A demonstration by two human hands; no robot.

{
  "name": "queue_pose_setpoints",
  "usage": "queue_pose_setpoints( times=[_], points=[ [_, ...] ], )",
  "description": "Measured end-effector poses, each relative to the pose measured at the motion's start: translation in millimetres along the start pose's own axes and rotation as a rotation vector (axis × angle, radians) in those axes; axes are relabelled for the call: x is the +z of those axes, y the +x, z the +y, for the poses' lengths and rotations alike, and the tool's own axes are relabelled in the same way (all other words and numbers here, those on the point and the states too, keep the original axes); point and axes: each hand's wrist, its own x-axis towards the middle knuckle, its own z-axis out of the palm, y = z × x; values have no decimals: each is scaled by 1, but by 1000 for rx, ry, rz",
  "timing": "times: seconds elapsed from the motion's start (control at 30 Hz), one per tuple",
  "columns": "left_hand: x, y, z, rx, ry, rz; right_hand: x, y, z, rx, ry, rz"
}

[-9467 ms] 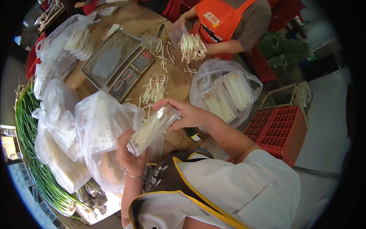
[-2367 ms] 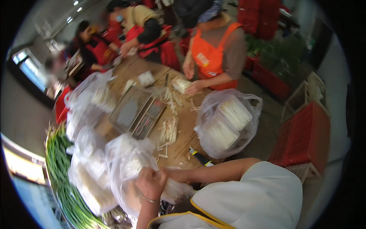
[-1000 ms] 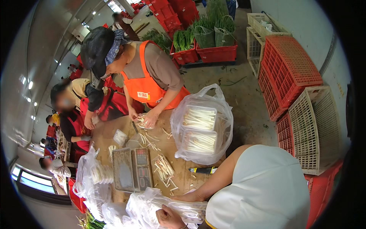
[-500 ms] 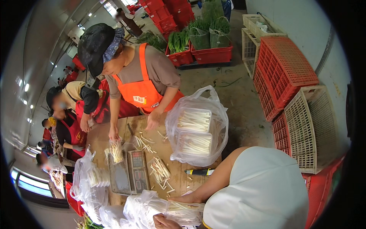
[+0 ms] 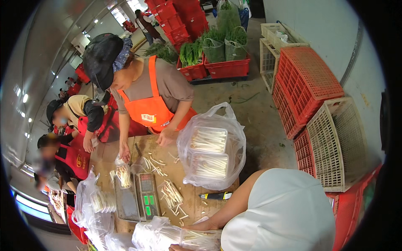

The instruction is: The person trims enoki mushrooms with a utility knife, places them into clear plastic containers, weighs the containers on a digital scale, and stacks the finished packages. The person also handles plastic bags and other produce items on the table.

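At the lower edge, my right hand (image 5: 202,225) is closed along the upper side of a clear plastic pack of pale stalks (image 5: 200,239). My right forearm reaches down to it from a loose white sleeve (image 5: 284,209). Only a sliver of my left hand (image 5: 178,248) shows by the pack's lower left; its fingers are mostly cut off. Crumpled clear plastic bags (image 5: 155,234) lie left of the pack. Above them stands a scale (image 5: 147,196) with a lit green display. A small bag of stalks (image 5: 123,175) rests on its metal plate, below a co-worker's hand (image 5: 124,154).
Loose stalks (image 5: 171,194) and a black-and-yellow knife (image 5: 215,195) lie on the wooden table (image 5: 167,167). A large plastic bag (image 5: 211,152) holds boxed stalks. The co-worker in an orange apron (image 5: 146,111) stands opposite. Red and cream crates (image 5: 307,79) line the right wall.
The co-worker's fingers have opened from the small bag, which now sits on the scale. The scale display has turned green. My left hand has slipped lower, mostly out of frame; the view has shifted slightly.
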Motion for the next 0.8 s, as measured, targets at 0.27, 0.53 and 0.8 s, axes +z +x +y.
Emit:
queue_pose_setpoints(
  times=[0.27,0.53,0.8],
  points=[
    [-15,-7,15,-53,-86,28,1,4,2,1,11,-4],
    [-7,2,12,11,-8,-10,-1,2,3,9,22,16],
    [4,7,-4,-90,-252,-6,-3,-5,4,-5,25,43]
  ],
)
